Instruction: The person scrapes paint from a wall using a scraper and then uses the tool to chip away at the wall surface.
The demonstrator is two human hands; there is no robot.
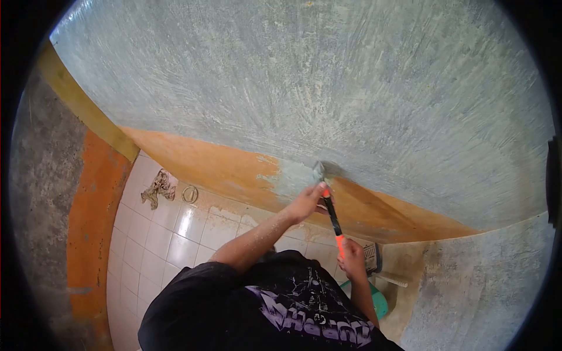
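Open room is left over the white tiled floor (158, 240), where only a crumpled rag (158, 187) and a small ring (190, 194) lie near the wall (351, 88), while passage on the right is blocked by a brush (371, 258) and a green tub (379, 301).

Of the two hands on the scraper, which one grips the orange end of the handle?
The right hand grips the orange end of the scraper; the left hand holds it higher, near the blade at the wall.

Orange-and-black hammer (332, 215), grey-green scratched wall (328, 82)
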